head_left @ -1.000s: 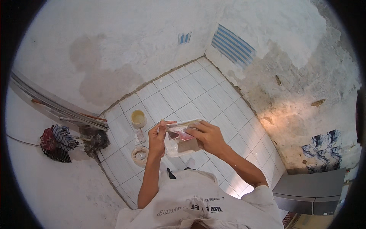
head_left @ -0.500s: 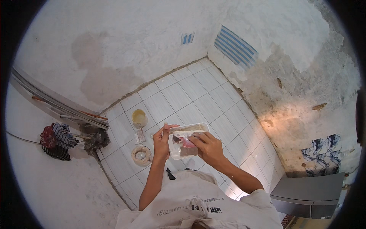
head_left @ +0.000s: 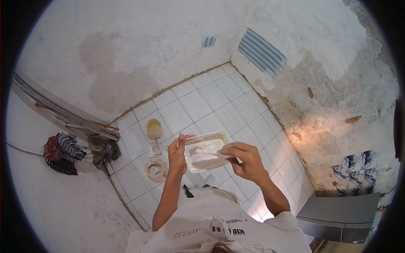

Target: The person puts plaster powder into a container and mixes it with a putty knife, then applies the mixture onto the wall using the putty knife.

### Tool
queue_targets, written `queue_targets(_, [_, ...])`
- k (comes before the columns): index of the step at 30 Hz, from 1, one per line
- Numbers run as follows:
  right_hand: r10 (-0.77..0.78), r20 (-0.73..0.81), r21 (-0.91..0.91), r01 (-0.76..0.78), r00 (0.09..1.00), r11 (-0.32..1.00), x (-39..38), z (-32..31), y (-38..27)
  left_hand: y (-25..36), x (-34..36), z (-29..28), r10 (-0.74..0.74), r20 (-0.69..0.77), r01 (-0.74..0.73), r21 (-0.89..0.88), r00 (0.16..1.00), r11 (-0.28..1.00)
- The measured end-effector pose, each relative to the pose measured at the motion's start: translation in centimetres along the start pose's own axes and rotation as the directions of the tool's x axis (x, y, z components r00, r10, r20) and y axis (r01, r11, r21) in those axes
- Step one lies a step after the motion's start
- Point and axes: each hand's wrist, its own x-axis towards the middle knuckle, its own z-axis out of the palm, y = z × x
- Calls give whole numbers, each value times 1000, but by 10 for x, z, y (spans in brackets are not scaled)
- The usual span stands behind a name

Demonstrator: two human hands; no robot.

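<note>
My left hand [head_left: 177, 157] grips the left side of a shallow white rectangular tray [head_left: 195, 168], its thumb up along the edge. White paste [head_left: 203, 157] is smeared over the bottom of the tray. Over the tray's right side, my right hand [head_left: 248, 162] is closed with its fingers pinched on a flat scraper [head_left: 219, 153]. The scraper is pale with paste and partly hidden by the fingers, so its full shape does not show.
On the tiled floor [head_left: 198, 105] to the left stand a yellowish tub [head_left: 154, 128] and a round paste-crusted container [head_left: 155, 170]. Bundled cloths [head_left: 63, 154] hang at far left near long pipes [head_left: 63, 111]. A grey cabinet [head_left: 339, 215] stands at lower right. Patchy walls surround the floor.
My right hand has moved right, from over the middle of the tray to its right side, and has turned. The scraper's pink face no longer shows. The tray has shifted slightly left and down.
</note>
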Motion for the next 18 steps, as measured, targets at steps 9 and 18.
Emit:
queue_targets(9, [-51, 242, -195, 100, 969, 976, 4, 0, -12, 11, -1, 6, -114, 74, 120, -86, 991, 989])
queue_targets(18, [-102, 58, -290, 114, 993, 950, 19, 7, -3, 16, -5, 9, -17, 146, 13, 28, 989, 1000])
